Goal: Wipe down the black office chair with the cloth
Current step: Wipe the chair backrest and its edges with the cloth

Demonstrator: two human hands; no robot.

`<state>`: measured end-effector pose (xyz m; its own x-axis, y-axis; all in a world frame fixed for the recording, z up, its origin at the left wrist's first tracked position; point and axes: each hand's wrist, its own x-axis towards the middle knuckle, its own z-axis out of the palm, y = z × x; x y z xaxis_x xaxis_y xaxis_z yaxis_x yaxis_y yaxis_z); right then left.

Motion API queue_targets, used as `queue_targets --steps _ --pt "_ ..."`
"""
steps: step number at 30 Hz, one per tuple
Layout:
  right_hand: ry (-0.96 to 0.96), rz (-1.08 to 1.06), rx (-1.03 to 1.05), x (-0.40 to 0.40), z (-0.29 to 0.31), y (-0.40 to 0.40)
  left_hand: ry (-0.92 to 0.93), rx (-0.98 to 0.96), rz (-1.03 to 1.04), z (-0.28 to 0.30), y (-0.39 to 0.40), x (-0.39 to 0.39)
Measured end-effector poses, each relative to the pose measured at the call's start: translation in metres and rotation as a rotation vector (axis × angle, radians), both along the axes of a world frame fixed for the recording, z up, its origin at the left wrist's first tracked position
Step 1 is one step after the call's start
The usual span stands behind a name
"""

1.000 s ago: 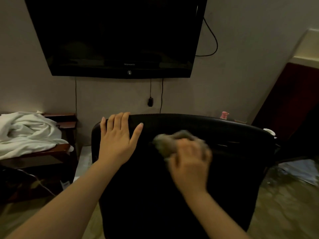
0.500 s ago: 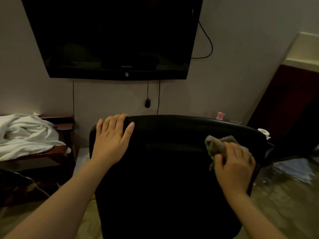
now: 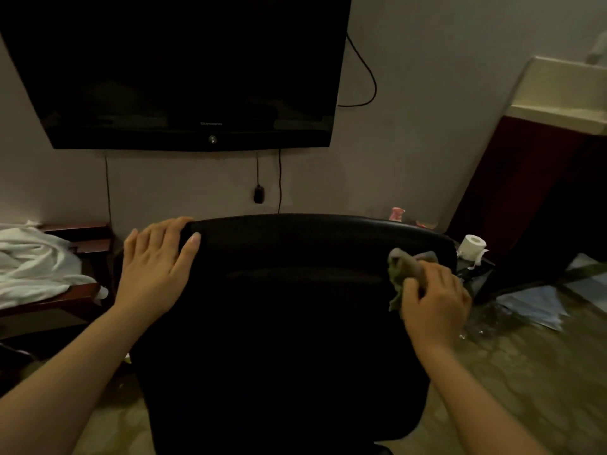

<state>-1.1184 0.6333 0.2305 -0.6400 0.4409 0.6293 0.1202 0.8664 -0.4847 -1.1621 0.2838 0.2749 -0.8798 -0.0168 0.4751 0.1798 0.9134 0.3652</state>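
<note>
The black office chair (image 3: 289, 323) fills the middle of the view, its backrest facing me. My left hand (image 3: 157, 267) lies flat and spread on the backrest's upper left corner, fingers over the top edge. My right hand (image 3: 433, 300) is closed around a crumpled grey-green cloth (image 3: 402, 267) and presses it against the backrest's upper right side. Part of the cloth hangs below my fingers.
A black TV (image 3: 184, 70) hangs on the wall ahead with cables below it. White bedding (image 3: 36, 261) lies on a dark wooden stand at left. A toilet roll (image 3: 473, 246) and a pink item (image 3: 396, 213) sit behind the chair at right. Papers (image 3: 532, 307) lie on the floor.
My right hand has swept the cloth from the backrest's middle to its right side, then slightly down. My left hand has stayed on the top left corner.
</note>
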Motion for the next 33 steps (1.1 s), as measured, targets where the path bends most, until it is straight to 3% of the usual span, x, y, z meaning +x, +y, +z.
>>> queue_targets --steps 3,12,14,18,21,24,27,30,33 --pt "0.007 -0.095 -0.168 -0.011 0.01 -0.018 -0.025 0.043 0.005 0.003 -0.002 0.001" --pt "-0.007 0.594 0.474 -0.014 0.01 -0.061 -0.007 0.033 0.045 -0.001 -0.019 0.013" --pt "-0.033 0.545 0.434 -0.016 0.013 -0.038 -0.019 0.035 0.023 0.002 -0.02 0.013" --pt "-0.056 0.218 0.213 0.001 0.0 0.011 -0.037 0.039 0.008 0.003 -0.02 0.011" --pt "-0.101 0.191 0.207 0.004 0.003 0.011 -0.058 0.062 -0.043 0.004 -0.022 0.014" --pt "-0.092 0.17 0.145 0.005 0.009 -0.001 -0.045 0.189 -0.08 0.001 -0.031 0.03" --pt "-0.077 0.245 0.188 0.008 0.007 -0.016 0.055 0.482 0.092 -0.031 -0.052 0.063" --pt "-0.042 0.373 0.252 0.003 0.01 -0.052 -0.208 0.759 0.227 -0.084 -0.067 0.091" --pt "-0.008 0.482 0.29 -0.003 0.017 -0.105 -0.438 0.9 0.231 -0.128 -0.07 0.096"
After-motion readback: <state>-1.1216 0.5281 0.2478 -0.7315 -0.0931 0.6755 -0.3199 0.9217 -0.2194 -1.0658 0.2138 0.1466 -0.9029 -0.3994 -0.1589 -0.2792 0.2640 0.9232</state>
